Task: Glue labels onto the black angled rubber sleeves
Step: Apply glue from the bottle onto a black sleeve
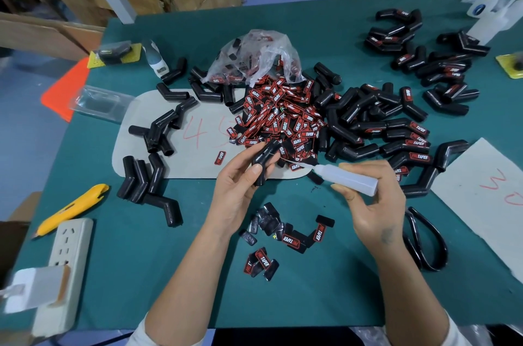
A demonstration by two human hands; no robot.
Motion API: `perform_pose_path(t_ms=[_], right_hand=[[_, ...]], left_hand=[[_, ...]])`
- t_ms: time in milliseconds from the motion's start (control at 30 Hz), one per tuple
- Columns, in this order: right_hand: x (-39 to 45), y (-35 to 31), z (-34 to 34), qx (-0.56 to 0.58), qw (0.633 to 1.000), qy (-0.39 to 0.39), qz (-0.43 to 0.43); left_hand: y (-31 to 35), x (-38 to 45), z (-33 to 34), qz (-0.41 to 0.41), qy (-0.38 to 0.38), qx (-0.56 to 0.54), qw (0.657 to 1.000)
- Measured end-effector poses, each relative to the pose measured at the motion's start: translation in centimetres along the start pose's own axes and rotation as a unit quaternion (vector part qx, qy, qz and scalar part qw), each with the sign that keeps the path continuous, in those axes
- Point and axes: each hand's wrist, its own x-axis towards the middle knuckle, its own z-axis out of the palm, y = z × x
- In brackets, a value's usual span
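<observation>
1. At the far left of the green tabletop (pixel 169 275) we see a white power strip (pixel 66 255) and, just beyond it, a yellow utility knife (pixel 72 208) lying at a slant.
2. Next come loose black angled sleeves (pixel 147 184) without labels, scattered over and around a pale card (pixel 198 159) marked in red with "45".
3. Our left hand (pixel 240 190) comes up from the lower edge with the forearm angled inward and the palm turned toward us. Its grip is closed around one black angled sleeve (pixel 263 163), thumb across the front and fingers curled behind, holding it above the tabletop at the near edge of the card.
4. Behind that sleeve we find the heap of red-and-black labels (pixel 280 116) spilling from a clear plastic bag (pixel 254 60); a smaller group of labels (pixel 283 235) lies nearer us, between the two forearms.
5. Our right hand (pixel 373 201) rises with the wrist bent and the palm facing left. Its grip pinches a translucent glue bottle (pixel 351 178) between thumb and fingertips, the bottle lying nearly level with its thin nozzle pointing left toward the held sleeve; we cannot tell whether the tip touches it.
6. Further right we see a pile of labelled sleeves (pixel 402 136), more at the far right corner (pixel 441 62), black-handled scissors (pixel 427 241), and a second card (pixel 489 190) with red writing.
</observation>
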Motion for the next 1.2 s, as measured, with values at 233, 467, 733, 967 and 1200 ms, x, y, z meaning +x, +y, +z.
perform_pose_path(t_ms=[233,467,733,967,1200], right_hand=[[-0.04,-0.11,0.05,-0.005,1.0,0.0,0.007],[-0.01,-0.18,-0.1,-0.005,1.0,0.003,0.014],[0.07,0.0,-0.2,-0.007,1.0,0.013,0.018],[0.11,0.03,-0.24,-0.004,1.0,0.012,0.007],[0.09,-0.14,-0.03,0.0,1.0,-0.001,-0.002]], left_hand=[[-0.01,-0.07,0.09,-0.001,0.001,0.008,1.0],[0.02,-0.02,-0.03,0.0,0.006,0.017,1.0],[0.17,-0.05,0.21,-0.001,0.008,0.017,1.0],[0.16,-0.03,0.27,0.008,0.012,0.035,0.999],[0.19,-0.07,0.67,0.009,0.031,0.052,0.998]])
